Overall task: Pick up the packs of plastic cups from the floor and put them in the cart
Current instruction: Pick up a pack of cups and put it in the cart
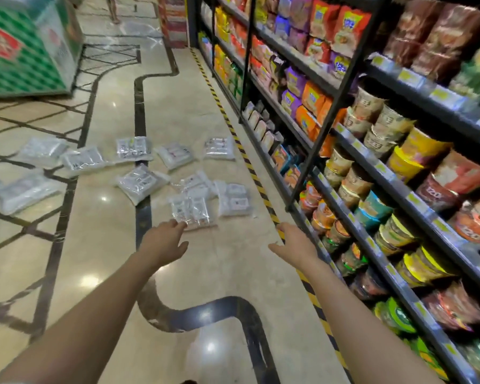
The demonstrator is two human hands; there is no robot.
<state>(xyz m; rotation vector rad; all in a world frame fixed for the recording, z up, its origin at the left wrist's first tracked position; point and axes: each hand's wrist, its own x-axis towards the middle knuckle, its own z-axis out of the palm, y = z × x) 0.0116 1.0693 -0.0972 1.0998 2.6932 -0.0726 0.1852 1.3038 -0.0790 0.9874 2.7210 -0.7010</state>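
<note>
1. Both bare arms reached forward over the glossy marble floor, in a shop aisle.
2. The left hand was spread loose and held nothing, its fingertips at the near edge of the closest pack of plastic cups.
3. The right hand was likewise relaxed and empty, over the yellow-black floor tape.
4. The other clear packs lay scattered flat on the floor beyond the hands.
5. Shelves of noodle cups stood on the right; a green chest stood far left.
</note>
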